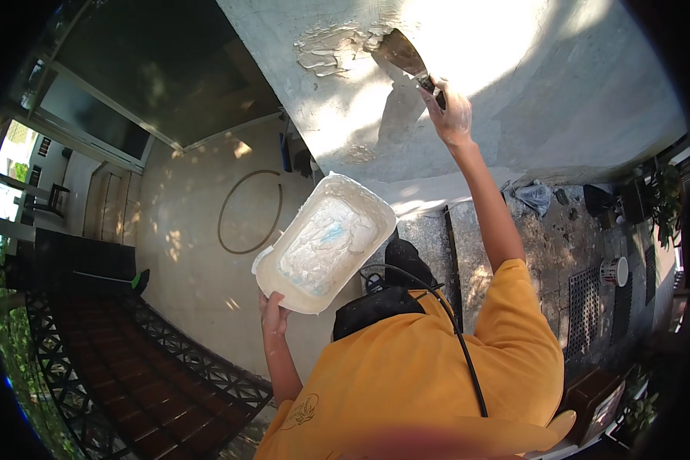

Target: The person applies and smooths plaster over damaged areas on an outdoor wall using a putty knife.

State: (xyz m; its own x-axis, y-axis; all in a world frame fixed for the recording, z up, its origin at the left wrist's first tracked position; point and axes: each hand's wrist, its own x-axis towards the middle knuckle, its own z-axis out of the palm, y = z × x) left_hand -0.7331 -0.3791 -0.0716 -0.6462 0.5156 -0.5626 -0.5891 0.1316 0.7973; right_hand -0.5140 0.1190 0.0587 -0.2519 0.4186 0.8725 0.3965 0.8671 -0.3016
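Observation:
My right hand is closed around the handle of a putty knife, its broad blade against the grey wall. Wet, cream-coloured filler is smeared in rough ridges on the wall to the left of the blade. White residue coats the fingers of this hand. Lower and to the left, my left hand grips the near end of a white plastic tub, mostly hidden under its rim. Inside the tub lies white filler paste with a pale blue streak, spread over the bottom.
A curved hose lies on the tiled floor at left, near a dark bench with lattice edges. At right are a grey plastic bag, a floor grate and a white bucket. A black cable hangs over my shirt.

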